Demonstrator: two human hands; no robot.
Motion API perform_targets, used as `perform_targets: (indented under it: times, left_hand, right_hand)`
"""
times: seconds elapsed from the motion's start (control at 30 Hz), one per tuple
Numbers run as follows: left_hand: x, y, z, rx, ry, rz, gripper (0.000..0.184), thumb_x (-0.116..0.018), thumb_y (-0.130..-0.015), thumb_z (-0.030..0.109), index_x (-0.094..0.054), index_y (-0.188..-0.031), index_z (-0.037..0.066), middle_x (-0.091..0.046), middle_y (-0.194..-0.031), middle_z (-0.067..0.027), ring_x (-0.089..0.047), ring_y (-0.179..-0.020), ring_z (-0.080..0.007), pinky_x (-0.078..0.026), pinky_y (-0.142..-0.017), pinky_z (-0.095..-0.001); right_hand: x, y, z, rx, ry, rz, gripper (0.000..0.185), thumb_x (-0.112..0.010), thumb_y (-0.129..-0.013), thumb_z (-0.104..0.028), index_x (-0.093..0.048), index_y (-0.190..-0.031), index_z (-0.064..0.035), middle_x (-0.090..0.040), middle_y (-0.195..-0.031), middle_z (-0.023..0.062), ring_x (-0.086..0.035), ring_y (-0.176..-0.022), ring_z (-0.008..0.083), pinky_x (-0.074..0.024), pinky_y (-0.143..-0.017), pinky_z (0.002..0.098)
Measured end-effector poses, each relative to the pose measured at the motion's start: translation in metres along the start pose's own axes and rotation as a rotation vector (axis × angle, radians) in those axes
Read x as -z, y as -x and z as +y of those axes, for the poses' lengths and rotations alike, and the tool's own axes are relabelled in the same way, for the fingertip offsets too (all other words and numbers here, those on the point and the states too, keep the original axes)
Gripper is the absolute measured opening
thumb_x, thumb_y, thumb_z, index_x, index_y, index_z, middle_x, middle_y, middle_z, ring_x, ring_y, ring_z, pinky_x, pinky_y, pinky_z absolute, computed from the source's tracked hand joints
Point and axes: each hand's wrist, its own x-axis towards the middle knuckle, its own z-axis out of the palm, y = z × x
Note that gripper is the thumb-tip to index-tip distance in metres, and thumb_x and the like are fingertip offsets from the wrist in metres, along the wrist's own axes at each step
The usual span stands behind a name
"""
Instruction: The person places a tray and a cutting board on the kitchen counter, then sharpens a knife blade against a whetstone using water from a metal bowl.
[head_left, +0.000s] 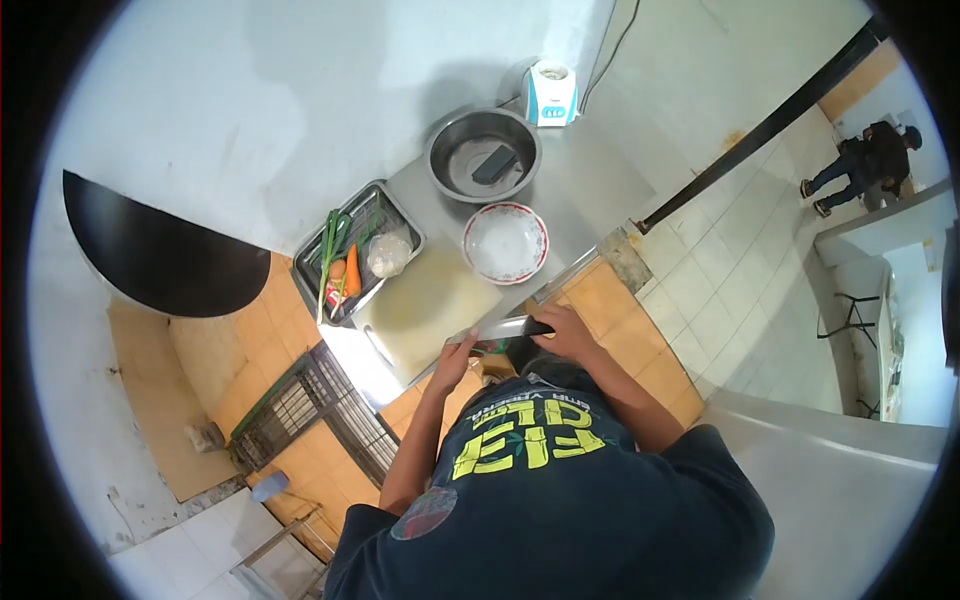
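A kitchen knife (pixel 500 329) with a broad metal blade and a black handle lies crosswise in front of my body, near the edge of the metal table (pixel 590 195). My right hand (pixel 568 333) is wrapped round its handle. The fingers of my left hand (pixel 455 362) close on the blade's tip end; their exact grip is small in view. Just beyond the knife is a pale cutting board (pixel 425 310). A white bowl (pixel 506 243) with a red patterned rim stands past the board, to the right.
At the left, a dark tray (pixel 408 215) holds green onions (pixel 333 245), a carrot (pixel 352 270) and a bagged white item (pixel 389 252). A metal basin (pixel 440 165) contains a dark block (pixel 494 165). Behind it stands a white-blue appliance base (pixel 552 95). Another person (pixel 878 160) is far right.
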Motion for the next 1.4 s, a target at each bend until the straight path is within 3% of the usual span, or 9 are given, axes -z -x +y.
perform_targets:
  times: [0.07, 0.27, 0.47, 0.57, 0.67, 0.77, 0.87, 1.07, 1.4]
  left_hand:
    - [0.002, 0.017, -0.005, 0.026, 0.041, 0.046, 0.044, -0.043, -0.107, 0.035, -0.065, -0.115, -0.002, -0.073, -0.101, -0.0115, -0.068, -0.094, -0.0190, -0.051, -0.085, -0.0331]
    - [0.005, 0.034, -0.015, 0.002, 0.173, 0.092, 0.039, -0.046, -0.106, 0.032, -0.063, -0.117, -0.002, -0.074, -0.101, -0.0132, -0.070, -0.094, -0.0216, -0.053, -0.084, -0.0341]
    - [0.009, 0.031, 0.005, -0.073, 0.165, 0.121, 0.041, -0.046, -0.106, 0.033, -0.064, -0.116, -0.002, -0.073, -0.102, -0.0138, -0.070, -0.095, -0.0219, -0.052, -0.083, -0.0338]
    - [0.011, 0.025, 0.013, -0.078, 0.183, 0.118, 0.041, -0.046, -0.106, 0.034, -0.064, -0.116, -0.002, -0.073, -0.102, -0.0136, -0.070, -0.095, -0.0215, -0.052, -0.083, -0.0338]
    - [0.014, 0.015, 0.013, -0.074, 0.234, 0.099, 0.043, -0.046, -0.106, 0.034, -0.064, -0.116, -0.002, -0.073, -0.102, -0.0134, -0.069, -0.096, -0.0213, -0.051, -0.083, -0.0340]
    - [0.014, 0.004, 0.017, -0.090, 0.250, 0.090, 0.043, -0.046, -0.106, 0.035, -0.064, -0.117, -0.003, -0.073, -0.102, -0.0137, -0.069, -0.096, -0.0215, -0.051, -0.083, -0.0341]
    - [0.014, -0.005, 0.022, -0.098, 0.243, 0.076, 0.044, -0.046, -0.106, 0.034, -0.064, -0.118, -0.004, -0.073, -0.102, -0.0142, -0.069, -0.096, -0.0221, -0.052, -0.084, -0.0345]
    - [0.018, -0.015, 0.026, -0.061, 0.118, 0.056, 0.045, -0.045, -0.106, 0.036, -0.061, -0.119, -0.004, -0.072, -0.107, -0.0166, -0.068, -0.103, -0.0242, -0.050, -0.086, -0.0358]
    - [0.016, -0.015, 0.030, -0.060, 0.097, 0.085, 0.046, -0.042, -0.107, 0.038, -0.061, -0.121, -0.001, -0.072, -0.106, -0.0144, -0.067, -0.101, -0.0228, -0.051, -0.086, -0.0359]
  right_hand:
    - [-0.002, 0.003, -0.014, -0.048, -0.002, -0.099, 0.037, -0.077, -0.073, -0.025, -0.068, -0.105, -0.0089, -0.065, -0.104, 0.0087, -0.060, -0.103, 0.0288, -0.0408, -0.092, 0.0425]
    - [-0.007, -0.002, -0.027, -0.151, 0.063, -0.031, 0.039, -0.079, -0.067, -0.027, -0.067, -0.102, -0.0124, -0.062, -0.108, 0.0055, -0.057, -0.109, 0.0281, -0.0389, -0.094, 0.0443]
    - [-0.014, -0.016, -0.017, -0.151, -0.030, 0.259, 0.053, -0.083, -0.063, -0.015, -0.066, -0.112, -0.0106, -0.057, -0.122, 0.0089, -0.052, -0.122, 0.0319, -0.0412, -0.104, 0.0440]
    - [-0.010, -0.025, -0.010, -0.147, -0.301, 0.344, 0.062, -0.081, -0.067, -0.005, -0.060, -0.125, -0.0100, -0.057, -0.123, 0.0101, -0.057, -0.117, 0.0272, -0.0483, -0.099, 0.0397]
    - [0.000, -0.029, -0.008, -0.428, -0.737, 0.188, 0.066, -0.075, -0.074, 0.002, -0.052, -0.134, -0.0104, -0.059, -0.124, 0.0095, -0.062, -0.105, 0.0203, -0.0530, -0.090, 0.0327]
    - [0.000, -0.032, 0.002, -0.411, -1.013, 0.221, 0.065, -0.068, -0.079, 0.005, -0.048, -0.138, -0.0104, -0.062, -0.118, 0.0092, -0.065, -0.096, 0.0155, -0.0546, -0.083, 0.0288]
    - [0.012, -0.035, 0.008, -0.549, -1.184, 0.192, 0.058, -0.064, -0.083, 0.007, -0.050, -0.137, -0.0099, -0.065, -0.110, 0.0088, -0.066, -0.092, 0.0157, -0.0559, -0.077, 0.0286]
    - [0.017, -0.042, 0.017, -0.547, -1.298, 0.242, 0.042, -0.065, -0.088, 0.002, -0.054, -0.127, -0.0068, -0.064, -0.104, 0.0070, -0.068, -0.080, 0.0160, -0.0565, -0.069, 0.0276]
    - [0.021, -0.059, 0.020, -0.536, -1.181, 0.235, 0.032, -0.068, -0.086, 0.002, -0.060, -0.117, -0.0058, -0.063, -0.100, 0.0037, -0.064, -0.077, 0.0120, -0.0541, -0.068, 0.0249]
